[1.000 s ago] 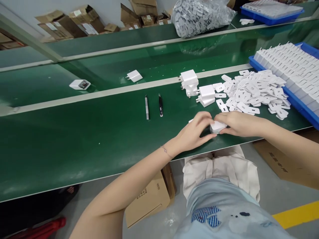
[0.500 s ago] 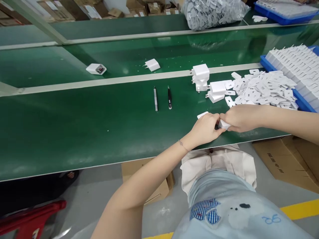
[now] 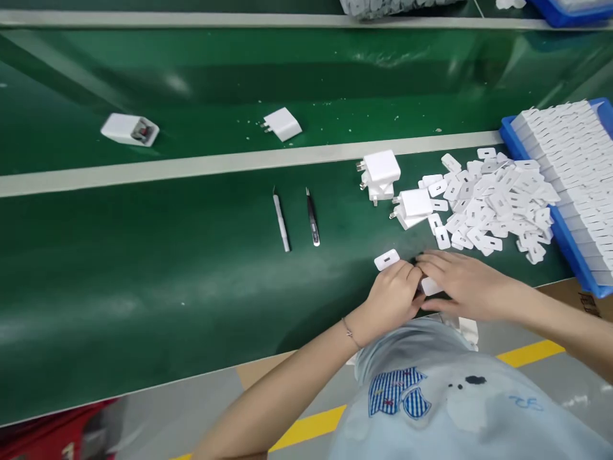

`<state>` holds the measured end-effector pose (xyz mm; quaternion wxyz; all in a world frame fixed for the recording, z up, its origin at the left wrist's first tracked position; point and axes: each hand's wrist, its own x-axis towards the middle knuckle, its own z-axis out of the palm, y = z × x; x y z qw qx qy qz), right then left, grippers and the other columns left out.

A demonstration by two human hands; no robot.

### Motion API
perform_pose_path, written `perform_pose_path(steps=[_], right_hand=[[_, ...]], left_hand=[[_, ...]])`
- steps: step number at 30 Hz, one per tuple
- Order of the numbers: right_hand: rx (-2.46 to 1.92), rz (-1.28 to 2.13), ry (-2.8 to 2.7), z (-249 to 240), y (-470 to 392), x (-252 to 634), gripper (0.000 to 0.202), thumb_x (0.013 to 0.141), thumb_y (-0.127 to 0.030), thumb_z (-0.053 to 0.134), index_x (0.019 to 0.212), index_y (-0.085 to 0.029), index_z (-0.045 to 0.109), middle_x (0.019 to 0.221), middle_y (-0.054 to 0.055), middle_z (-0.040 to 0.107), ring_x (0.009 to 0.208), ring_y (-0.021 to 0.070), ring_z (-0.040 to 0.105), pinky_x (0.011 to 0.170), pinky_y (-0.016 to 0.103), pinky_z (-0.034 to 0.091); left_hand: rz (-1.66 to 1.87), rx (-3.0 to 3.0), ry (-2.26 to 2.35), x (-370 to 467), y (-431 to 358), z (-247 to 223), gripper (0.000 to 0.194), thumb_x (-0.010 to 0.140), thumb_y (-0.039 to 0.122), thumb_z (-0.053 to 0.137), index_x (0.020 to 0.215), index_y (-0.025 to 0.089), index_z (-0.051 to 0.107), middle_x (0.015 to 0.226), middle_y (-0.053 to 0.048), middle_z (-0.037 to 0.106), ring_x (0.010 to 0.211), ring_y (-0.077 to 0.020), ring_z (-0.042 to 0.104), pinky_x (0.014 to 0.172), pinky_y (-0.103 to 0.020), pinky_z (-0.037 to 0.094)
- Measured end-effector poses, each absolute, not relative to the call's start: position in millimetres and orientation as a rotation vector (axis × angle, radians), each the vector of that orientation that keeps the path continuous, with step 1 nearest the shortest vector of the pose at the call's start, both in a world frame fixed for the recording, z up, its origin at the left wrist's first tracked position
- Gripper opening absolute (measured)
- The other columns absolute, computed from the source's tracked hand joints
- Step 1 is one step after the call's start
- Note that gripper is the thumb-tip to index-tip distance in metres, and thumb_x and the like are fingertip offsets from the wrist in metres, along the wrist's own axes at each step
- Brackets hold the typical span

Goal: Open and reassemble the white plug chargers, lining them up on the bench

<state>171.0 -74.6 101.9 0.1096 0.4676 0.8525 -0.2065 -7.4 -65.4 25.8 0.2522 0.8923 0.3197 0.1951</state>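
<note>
A white plug-in charger (image 3: 431, 286) is between my hands near the table's front edge, partly covered by fingers. My left hand (image 3: 395, 289) has its fingers closed at the charger's left end. From the other side, my right hand (image 3: 467, 281) holds it, fingers over the far side and thumb on the near side. Just beyond my left knuckles lies a loose white end plate (image 3: 387, 259) with a slot. Several finished-looking chargers (image 3: 414, 203) are stacked farther off, beside a heap of white end plates (image 3: 498, 198).
A slim grey pen-like tool (image 3: 281, 222) and black tweezers (image 3: 313, 218) lie left of my hands. One charger (image 3: 283, 124) and an open-ended charger housing (image 3: 129, 130) rest beyond the pale strip. A blue tray (image 3: 572, 246) full of white housings stands at right.
The view has tipped down and closer to the table. My right hand's fingers have spread more over the charger, which stays between both hands.
</note>
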Motion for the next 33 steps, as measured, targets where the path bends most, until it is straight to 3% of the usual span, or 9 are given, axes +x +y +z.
perform_pose_path(steps=[2, 4, 11, 16, 21, 26, 28, 30, 33], right_hand=[[1.838, -0.945, 2.361, 106.5, -89.0, 177.1, 0.048, 0.094, -0.052, 0.04, 0.129, -0.019, 0.044, 0.126, 0.015, 0.055, 0.104, 0.0247, 0.06, 0.079, 0.037, 0.052], [2.229, -1.228, 2.034, 105.6, -105.6, 177.1, 0.052, 0.093, -0.054, 0.041, 0.132, -0.021, 0.04, 0.125, 0.014, 0.054, 0.092, 0.0204, 0.063, 0.076, 0.036, 0.054], [2.648, -1.676, 1.376, 86.8, -126.2, 150.6, 0.044, 0.086, -0.038, 0.054, 0.125, -0.021, 0.046, 0.084, 0.003, 0.066, 0.078, 0.0181, 0.064, 0.077, 0.032, 0.051], [2.669, -1.633, 1.291, 92.4, -120.0, 149.5, 0.048, 0.082, -0.035, 0.059, 0.127, -0.018, 0.054, 0.093, 0.007, 0.067, 0.086, 0.0207, 0.062, 0.082, 0.034, 0.048], [2.586, -1.675, 1.262, 95.3, -121.0, 151.3, 0.055, 0.087, -0.038, 0.054, 0.137, -0.016, 0.049, 0.097, 0.008, 0.068, 0.089, 0.0215, 0.062, 0.083, 0.034, 0.048], [2.281, -1.843, 1.324, 100.3, -111.8, 178.4, 0.052, 0.092, -0.029, 0.043, 0.144, -0.018, 0.042, 0.096, 0.006, 0.069, 0.079, 0.0169, 0.064, 0.073, 0.028, 0.051], [2.16, -1.85, 1.365, 102.2, -99.9, 193.2, 0.043, 0.094, -0.03, 0.04, 0.133, -0.019, 0.053, 0.091, 0.006, 0.069, 0.071, 0.0162, 0.063, 0.063, 0.027, 0.049], [2.052, -1.8, 1.429, 102.9, -84.6, 204.4, 0.029, 0.091, -0.035, 0.046, 0.104, -0.019, 0.068, 0.076, 0.006, 0.066, 0.062, 0.017, 0.059, 0.055, 0.027, 0.044], [1.862, -1.76, 1.552, 102.6, -63.1, 211.6, 0.029, 0.083, -0.033, 0.058, 0.057, -0.019, 0.057, 0.056, 0.003, 0.055, 0.051, 0.0149, 0.048, 0.052, 0.028, 0.033]], left_hand=[[0.458, 2.396, 0.853, -6.6, -65.2, 28.0, 0.007, 0.083, 0.017, 0.055, 0.089, 0.014, 0.056, 0.085, -0.009, 0.061, 0.085, -0.0253, 0.057, 0.072, -0.037, 0.051], [0.349, 2.322, 0.853, -5.6, -64.8, 31.1, 0.009, 0.085, 0.017, 0.053, 0.092, 0.013, 0.057, 0.088, -0.01, 0.061, 0.088, -0.0264, 0.057, 0.076, -0.039, 0.051], [0.09, 2.105, 0.893, -2.4, -58.5, 55.6, 0.012, 0.084, 0.014, 0.054, 0.094, 0.013, 0.06, 0.097, -0.013, 0.063, 0.101, -0.029, 0.057, 0.089, -0.044, 0.049], [-0.06, 1.841, 0.983, -1.6, -50.3, 76.7, 0.029, 0.084, 0.027, 0.06, 0.111, 0.016, 0.061, 0.111, -0.012, 0.063, 0.101, -0.0255, 0.062, 0.088, -0.038, 0.05], [-0.165, 1.52, 1.043, 6.0, -49.4, 67.6, 0.029, 0.09, 0.025, 0.052, 0.114, 0.015, 0.065, 0.079, -0.005, 0.071, 0.072, -0.0172, 0.068, 0.074, -0.028, 0.054], [-0.137, 1.288, 1.118, 13.4, -56.5, 58.4, 0.033, 0.091, 0.022, 0.051, 0.119, 0.013, 0.064, 0.082, -0.007, 0.073, 0.07, -0.0156, 0.07, 0.075, -0.027, 0.055], [-0.128, 1.2, 1.136, 15.0, -57.8, 60.3, 0.035, 0.091, 0.019, 0.049, 0.124, 0.012, 0.061, 0.08, -0.007, 0.073, 0.066, -0.0153, 0.069, 0.07, -0.027, 0.056], [-0.126, 1.114, 1.132, 16.1, -57.8, 63.5, 0.039, 0.091, 0.017, 0.047, 0.128, 0.012, 0.058, 0.073, -0.006, 0.071, 0.059, -0.0152, 0.068, 0.062, -0.026, 0.056], [-0.109, 1.007, 1.112, 17.3, -57.5, 67.5, 0.041, 0.092, 0.017, 0.046, 0.132, 0.014, 0.055, 0.059, -0.001, 0.066, 0.048, -0.0147, 0.064, 0.053, -0.026, 0.054]])
